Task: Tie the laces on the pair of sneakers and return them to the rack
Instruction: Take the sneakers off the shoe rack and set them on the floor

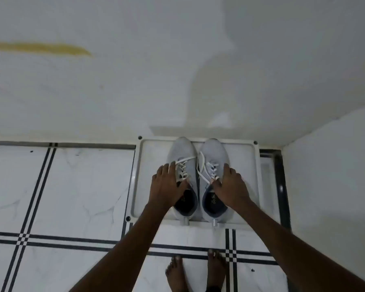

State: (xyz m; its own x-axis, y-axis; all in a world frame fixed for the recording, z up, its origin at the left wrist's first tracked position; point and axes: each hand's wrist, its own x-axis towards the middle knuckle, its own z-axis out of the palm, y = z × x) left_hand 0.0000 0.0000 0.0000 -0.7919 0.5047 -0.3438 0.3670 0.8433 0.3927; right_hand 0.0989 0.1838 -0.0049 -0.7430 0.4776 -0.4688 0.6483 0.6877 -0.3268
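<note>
Bare feet [195, 270] stand on the white tiled floor [72, 186] with its black grid lines, and two forearms reach forward from the bottom edge. Ahead, a pair of pale grey knit sneakers sits side by side, toes to the wall [135, 91], on a white tray-like rack shelf [142, 178] in the corner. Both have dark insoles and white laces [182, 165] lying loose in untidy loops; whether they are knotted I cannot tell. At each heel hangs a small pull tab. The left hand [167, 184] grips the left sneaker [182, 152] at its collar, thumb by the tongue, fingers down the outer side. The right hand [231, 186] holds the right sneaker [214, 152] likewise.
</note>
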